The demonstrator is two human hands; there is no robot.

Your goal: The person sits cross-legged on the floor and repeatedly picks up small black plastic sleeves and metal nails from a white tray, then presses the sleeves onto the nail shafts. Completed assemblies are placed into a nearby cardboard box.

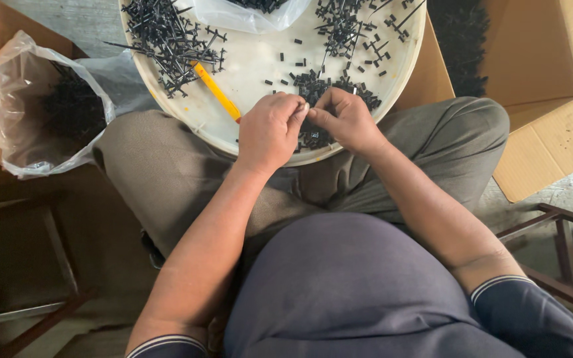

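We're seated, legs in grey trousers (167, 172) spread, with a round white tray (260, 66) resting on our lap as the work surface; its far edge is cut off by the frame top. Cardboard boxes (552, 132) sit to our right, one flap lying flat on the floor, and a dark heap of parts (462, 40) fills the gap between box and tray. On our left, a clear plastic bag (21, 99) stands open with black parts inside, too dark to make out singly. A second clear bag (247, 14) lies on the tray's far side, also holding black parts, mostly cropped. Metal frame legs (552, 225) show at lower right and another frame at lower left, both partly out of view.

On the tray: a tangle of black plastic sprues (167, 40) at left, another cluster (343, 26) at right, loose small black pieces (313, 83) scattered and piled near our hands. A yellow stick-like tool (217, 93) lies diagonally, its near end hidden under our left hand.

Left hand (270, 129) and right hand (346, 119) meet over the tray's near rim, covering part of the pile. Fingers (300, 109) of both hands are pinched together on a tiny piece (307, 106) between them; it's nearly all hidden, so we can't tell its shape.
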